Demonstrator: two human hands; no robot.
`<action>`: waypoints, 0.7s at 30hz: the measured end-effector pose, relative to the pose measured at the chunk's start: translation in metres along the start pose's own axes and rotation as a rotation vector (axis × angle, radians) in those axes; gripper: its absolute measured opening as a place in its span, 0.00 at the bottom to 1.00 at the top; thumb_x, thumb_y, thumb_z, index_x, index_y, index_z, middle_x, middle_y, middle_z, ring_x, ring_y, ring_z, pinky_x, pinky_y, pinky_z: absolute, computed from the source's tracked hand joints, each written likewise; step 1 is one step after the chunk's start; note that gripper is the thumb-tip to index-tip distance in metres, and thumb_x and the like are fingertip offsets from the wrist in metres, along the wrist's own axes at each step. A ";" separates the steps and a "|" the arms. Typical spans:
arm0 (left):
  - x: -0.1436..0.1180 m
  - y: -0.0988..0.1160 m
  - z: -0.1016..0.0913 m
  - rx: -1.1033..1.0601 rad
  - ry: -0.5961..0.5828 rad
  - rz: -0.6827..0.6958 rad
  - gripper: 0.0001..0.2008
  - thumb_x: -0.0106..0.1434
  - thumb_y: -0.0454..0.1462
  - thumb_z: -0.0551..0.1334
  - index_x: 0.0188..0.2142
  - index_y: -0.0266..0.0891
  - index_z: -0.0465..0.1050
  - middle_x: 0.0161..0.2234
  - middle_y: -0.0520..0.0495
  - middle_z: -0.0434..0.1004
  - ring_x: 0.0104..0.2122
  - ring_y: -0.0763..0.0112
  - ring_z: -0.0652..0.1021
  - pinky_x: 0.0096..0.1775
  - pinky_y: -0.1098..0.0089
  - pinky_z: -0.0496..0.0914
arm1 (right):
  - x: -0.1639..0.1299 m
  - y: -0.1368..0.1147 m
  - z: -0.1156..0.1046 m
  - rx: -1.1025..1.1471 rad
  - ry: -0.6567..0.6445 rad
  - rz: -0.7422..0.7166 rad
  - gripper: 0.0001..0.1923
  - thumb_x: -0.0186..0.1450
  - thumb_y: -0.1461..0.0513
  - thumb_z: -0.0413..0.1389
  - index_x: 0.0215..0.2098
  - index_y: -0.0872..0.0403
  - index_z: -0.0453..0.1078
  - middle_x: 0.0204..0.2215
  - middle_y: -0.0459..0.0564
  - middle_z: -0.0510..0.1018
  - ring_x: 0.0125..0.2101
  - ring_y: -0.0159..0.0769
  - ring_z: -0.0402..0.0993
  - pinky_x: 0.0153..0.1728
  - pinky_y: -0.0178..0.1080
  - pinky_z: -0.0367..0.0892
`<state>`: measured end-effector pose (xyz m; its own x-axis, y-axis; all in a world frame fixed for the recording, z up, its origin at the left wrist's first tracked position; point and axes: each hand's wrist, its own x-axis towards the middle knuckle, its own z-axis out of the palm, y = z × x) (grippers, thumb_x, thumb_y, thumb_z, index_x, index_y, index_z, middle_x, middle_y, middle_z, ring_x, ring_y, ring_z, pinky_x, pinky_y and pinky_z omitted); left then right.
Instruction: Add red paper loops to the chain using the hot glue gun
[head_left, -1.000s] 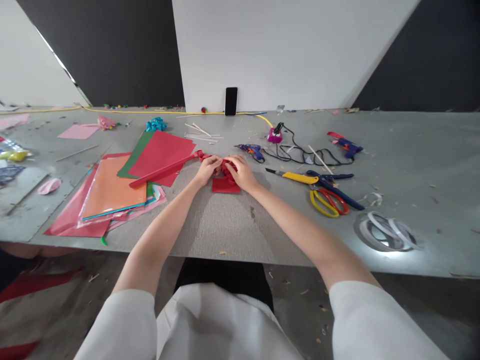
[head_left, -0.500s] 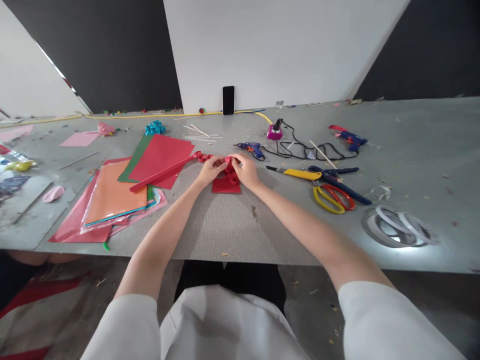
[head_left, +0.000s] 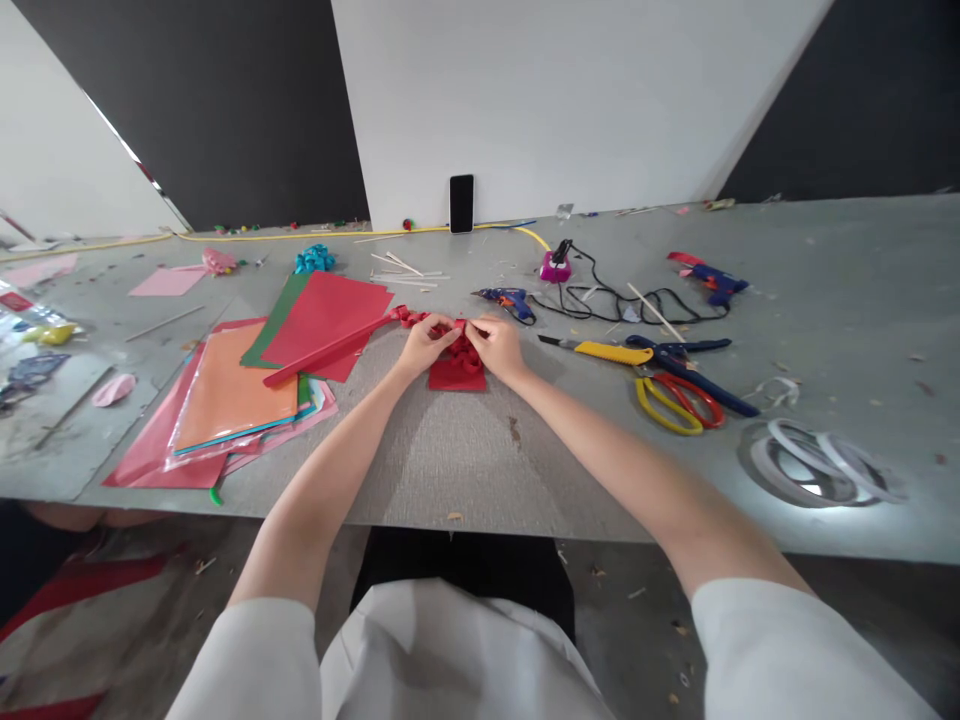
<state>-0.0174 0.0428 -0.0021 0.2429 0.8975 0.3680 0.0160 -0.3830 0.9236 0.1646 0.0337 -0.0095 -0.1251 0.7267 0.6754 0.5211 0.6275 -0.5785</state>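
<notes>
Both hands meet at a curled red paper strip [head_left: 466, 358], near the middle of the table. My left hand [head_left: 426, 342] pinches the strip from the left side. From the right, my right hand [head_left: 496, 348] pinches it too, its thumb and fingers close together. A flat red paper piece [head_left: 457, 378] lies under the curls. More red curls trail out to the left of my left hand, beside a long folded red paper strip [head_left: 330, 350] resting across red paper sheets [head_left: 330, 315].
Left lies a stack of coloured paper [head_left: 232, 395]. At right are a yellow cutter knife [head_left: 611, 350], blue-handled pliers [head_left: 697, 365], scissors [head_left: 679, 405] and white tape rolls [head_left: 817, 465]. Glue guns [head_left: 506, 300] and black cord lie behind. A phone [head_left: 461, 204] leans on the wall.
My right hand's fingers have shifted slightly and drawn closer together on the red curls. The whole view has moved a little, so things sit slightly further right and lower.
</notes>
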 end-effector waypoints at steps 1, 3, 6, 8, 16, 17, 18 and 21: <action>0.000 0.000 0.000 0.001 0.007 0.001 0.18 0.61 0.49 0.73 0.36 0.36 0.76 0.33 0.48 0.78 0.32 0.73 0.73 0.36 0.73 0.67 | 0.000 0.000 0.000 -0.006 -0.001 0.001 0.28 0.75 0.46 0.49 0.22 0.50 0.69 0.22 0.48 0.72 0.27 0.40 0.68 0.34 0.43 0.65; 0.000 0.000 0.000 -0.003 0.020 0.009 0.18 0.62 0.50 0.71 0.35 0.36 0.76 0.33 0.47 0.77 0.31 0.73 0.73 0.35 0.73 0.66 | 0.000 -0.001 0.000 -0.022 -0.006 -0.003 0.28 0.76 0.47 0.49 0.22 0.50 0.70 0.21 0.48 0.72 0.28 0.40 0.68 0.35 0.43 0.65; 0.000 -0.001 -0.001 -0.008 0.023 0.025 0.20 0.63 0.52 0.70 0.35 0.36 0.74 0.32 0.48 0.76 0.30 0.74 0.71 0.34 0.73 0.66 | 0.000 -0.002 0.000 -0.015 -0.003 -0.008 0.23 0.75 0.49 0.51 0.30 0.51 0.77 0.26 0.49 0.76 0.30 0.40 0.71 0.38 0.43 0.67; 0.000 -0.001 -0.001 -0.002 0.011 0.029 0.22 0.64 0.53 0.69 0.35 0.36 0.73 0.30 0.49 0.75 0.29 0.74 0.71 0.35 0.72 0.66 | -0.001 -0.003 0.000 0.014 0.023 -0.006 0.18 0.74 0.50 0.53 0.40 0.51 0.80 0.32 0.51 0.79 0.31 0.40 0.73 0.39 0.43 0.69; 0.000 -0.003 0.000 -0.011 0.031 0.009 0.22 0.63 0.52 0.71 0.44 0.38 0.73 0.35 0.47 0.80 0.34 0.70 0.77 0.39 0.71 0.70 | -0.003 -0.004 -0.001 -0.021 0.097 -0.037 0.16 0.73 0.52 0.55 0.36 0.52 0.78 0.25 0.46 0.71 0.26 0.36 0.67 0.34 0.40 0.64; 0.000 -0.003 0.000 -0.019 0.023 -0.001 0.23 0.63 0.51 0.71 0.47 0.38 0.73 0.35 0.46 0.81 0.34 0.70 0.78 0.39 0.71 0.71 | -0.003 -0.004 0.000 -0.032 0.100 -0.032 0.16 0.73 0.52 0.55 0.35 0.52 0.78 0.24 0.45 0.70 0.26 0.35 0.66 0.33 0.39 0.63; 0.000 -0.004 0.000 -0.024 0.011 -0.008 0.24 0.63 0.51 0.72 0.48 0.38 0.73 0.35 0.46 0.81 0.34 0.70 0.78 0.39 0.71 0.71 | -0.004 -0.004 0.000 -0.042 0.097 -0.028 0.16 0.73 0.52 0.55 0.34 0.52 0.78 0.24 0.45 0.70 0.25 0.35 0.65 0.32 0.39 0.62; -0.001 -0.005 -0.001 -0.014 -0.017 0.004 0.23 0.63 0.50 0.72 0.49 0.37 0.75 0.36 0.45 0.83 0.35 0.69 0.80 0.40 0.70 0.72 | -0.004 -0.005 0.000 -0.061 0.076 -0.021 0.16 0.72 0.53 0.56 0.31 0.53 0.77 0.23 0.46 0.70 0.25 0.35 0.64 0.32 0.39 0.61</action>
<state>-0.0183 0.0443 -0.0068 0.2592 0.8920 0.3704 0.0011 -0.3837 0.9234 0.1621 0.0276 -0.0095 -0.0730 0.6890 0.7211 0.5698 0.6222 -0.5368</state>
